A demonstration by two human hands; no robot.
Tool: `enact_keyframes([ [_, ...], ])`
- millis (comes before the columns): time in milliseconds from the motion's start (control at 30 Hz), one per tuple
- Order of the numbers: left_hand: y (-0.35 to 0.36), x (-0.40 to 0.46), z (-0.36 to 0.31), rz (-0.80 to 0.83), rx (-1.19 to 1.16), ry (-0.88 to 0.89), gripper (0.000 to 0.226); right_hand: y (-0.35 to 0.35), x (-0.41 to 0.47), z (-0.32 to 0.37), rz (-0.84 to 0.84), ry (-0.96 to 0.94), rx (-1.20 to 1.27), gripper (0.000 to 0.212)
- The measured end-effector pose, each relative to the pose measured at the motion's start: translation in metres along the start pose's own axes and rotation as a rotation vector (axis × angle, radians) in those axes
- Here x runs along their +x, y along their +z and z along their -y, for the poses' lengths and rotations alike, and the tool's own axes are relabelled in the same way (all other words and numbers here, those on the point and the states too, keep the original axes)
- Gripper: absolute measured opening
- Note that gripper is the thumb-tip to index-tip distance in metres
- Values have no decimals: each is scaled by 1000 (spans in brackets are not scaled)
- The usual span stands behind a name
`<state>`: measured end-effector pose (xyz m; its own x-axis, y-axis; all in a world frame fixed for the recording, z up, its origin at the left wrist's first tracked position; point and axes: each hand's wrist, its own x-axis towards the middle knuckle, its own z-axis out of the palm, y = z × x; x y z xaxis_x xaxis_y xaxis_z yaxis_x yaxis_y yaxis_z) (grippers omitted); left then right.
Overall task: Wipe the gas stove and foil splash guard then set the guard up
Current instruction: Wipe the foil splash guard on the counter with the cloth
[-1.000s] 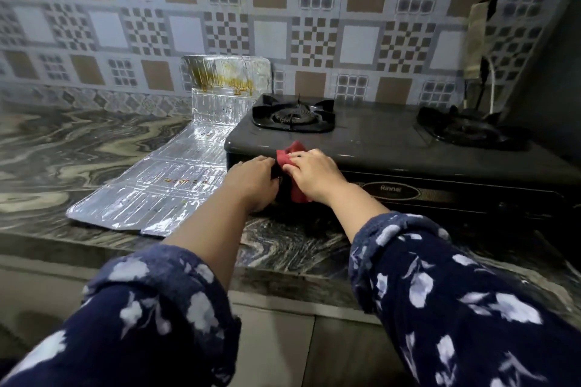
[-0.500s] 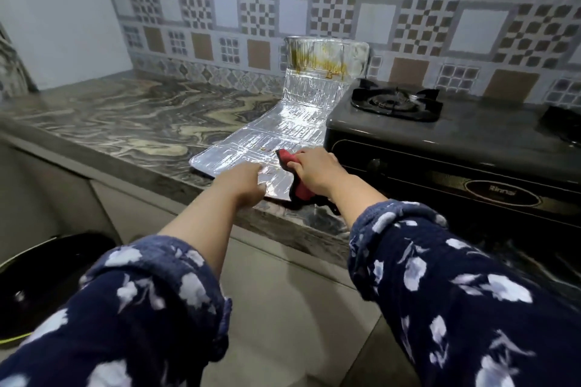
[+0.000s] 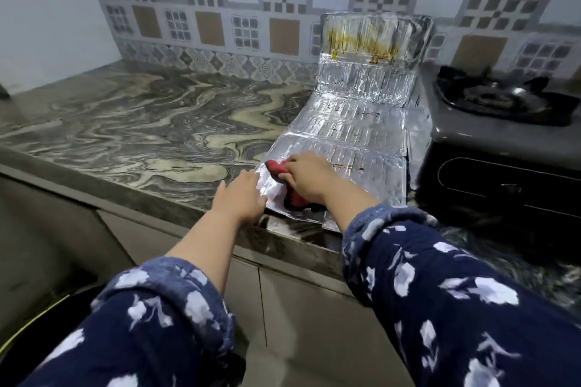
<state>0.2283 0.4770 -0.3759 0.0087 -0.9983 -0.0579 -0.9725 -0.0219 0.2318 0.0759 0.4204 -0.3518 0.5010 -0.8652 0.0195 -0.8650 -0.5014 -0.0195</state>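
Observation:
The foil splash guard [image 3: 352, 122] lies flat on the marble counter, left of the dark gas stove [image 3: 490, 148]. Its far panel leans up against the tiled wall and carries yellow-brown grease stains. My right hand [image 3: 309, 177] presses a red cloth [image 3: 294, 198] onto the guard's near panel. My left hand [image 3: 242, 198] rests flat with fingers apart on the guard's near left corner, at the counter's front edge. One burner [image 3: 500, 94] of the stove shows at the right.
The marble counter [image 3: 141, 122] stretches left of the guard to a plain wall. Below its front edge are grey cabinet doors [image 3: 301, 324]. A dark round object [image 3: 37, 330] with a yellow rim sits low at the left.
My right hand has carried the red cloth from the stove's front edge leftward onto the foil guard. My left hand has moved with it to the guard's near corner. The view has swung left.

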Motion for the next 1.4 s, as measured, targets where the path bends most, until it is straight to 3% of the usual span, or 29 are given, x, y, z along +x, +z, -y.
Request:
enact_keyframes([
  [233,35,14,33,70,60,41,70,59,3,11,44,-164,31,47],
  [400,47,12,36,-65,66,65,70,67,6,10,64,-95,72,43],
  [867,55,13,35,-160,69,33,72,70,72,-30,88,61,76,47],
  [1167,57,16,35,-141,120,-1,81,72,124,-73,107,61,66,49],
  [1400,55,19,32,-114,152,-37,79,70,121,-65,97,15,106,49],
])
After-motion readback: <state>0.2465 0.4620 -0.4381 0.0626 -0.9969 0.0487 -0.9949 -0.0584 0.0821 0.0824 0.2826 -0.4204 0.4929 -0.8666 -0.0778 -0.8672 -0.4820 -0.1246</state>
